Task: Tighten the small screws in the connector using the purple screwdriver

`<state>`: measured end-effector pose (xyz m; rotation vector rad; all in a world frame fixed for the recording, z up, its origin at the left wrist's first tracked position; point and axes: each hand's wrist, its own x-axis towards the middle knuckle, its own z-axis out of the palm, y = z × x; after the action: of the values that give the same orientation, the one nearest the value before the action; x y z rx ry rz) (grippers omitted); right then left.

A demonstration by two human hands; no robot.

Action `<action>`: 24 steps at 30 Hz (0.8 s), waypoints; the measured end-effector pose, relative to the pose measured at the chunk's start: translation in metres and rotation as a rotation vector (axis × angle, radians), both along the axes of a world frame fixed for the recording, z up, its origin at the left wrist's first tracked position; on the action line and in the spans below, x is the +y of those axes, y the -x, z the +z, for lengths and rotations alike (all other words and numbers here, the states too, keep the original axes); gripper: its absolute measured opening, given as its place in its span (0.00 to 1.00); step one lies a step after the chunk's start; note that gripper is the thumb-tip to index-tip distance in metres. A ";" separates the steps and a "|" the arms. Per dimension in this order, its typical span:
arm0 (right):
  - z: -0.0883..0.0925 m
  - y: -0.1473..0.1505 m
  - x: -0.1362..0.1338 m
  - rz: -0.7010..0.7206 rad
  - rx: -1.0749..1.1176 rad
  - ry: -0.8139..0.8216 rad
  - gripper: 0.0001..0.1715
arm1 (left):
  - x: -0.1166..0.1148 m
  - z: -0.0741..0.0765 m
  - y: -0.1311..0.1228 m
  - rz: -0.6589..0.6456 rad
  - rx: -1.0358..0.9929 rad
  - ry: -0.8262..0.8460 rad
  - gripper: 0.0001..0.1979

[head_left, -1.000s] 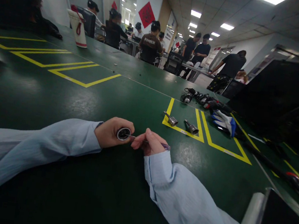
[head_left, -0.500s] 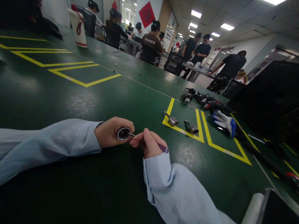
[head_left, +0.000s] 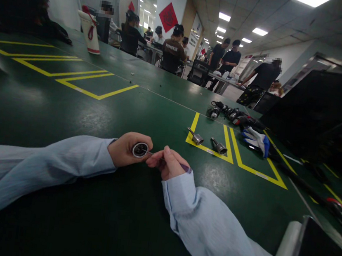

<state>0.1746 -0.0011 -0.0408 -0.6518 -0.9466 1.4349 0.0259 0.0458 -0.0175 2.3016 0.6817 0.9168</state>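
Green-topped and broad, the table (head_left: 104, 115) runs away from you toward a bright room, where a person in a brown shirt (head_left: 171, 51) sits with their back to you. Near the middle of your view, your left hand (head_left: 124, 149) is closed around a round, hollow metal cup (head_left: 138, 152), its dark mouth turned toward you. Your right hand (head_left: 169, 163) pinches a slim tool with a thin metal shaft (head_left: 148, 152) between thumb and fingers — a purplish handle end (head_left: 186, 169) shows beside the wrist.

Over the last second, both hands have shifted a little to your left, the cup has risen slightly, and the right fingertips have drawn nearer its rim. The shaft now slants more steeply into the mouth; where its tip rests inside is too dark to tell. That looks like a small change of angle rather than a release, with the work inside the cup still under way.

Off to your right, two metal cups with narrow stems, one on the left (head_left: 198, 139) and one on the right (head_left: 220, 148), have not moved — they lie tilted within a yellow tape outline (head_left: 194, 120), apart from your hands.
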 end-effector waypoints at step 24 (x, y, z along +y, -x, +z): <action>0.000 0.004 0.002 0.024 0.049 0.027 0.18 | 0.008 -0.006 0.001 -0.056 -0.029 -0.077 0.05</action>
<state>0.1704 0.0004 -0.0409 -0.6249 -0.9005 1.4805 0.0247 0.0538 -0.0234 2.3575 0.5759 0.9645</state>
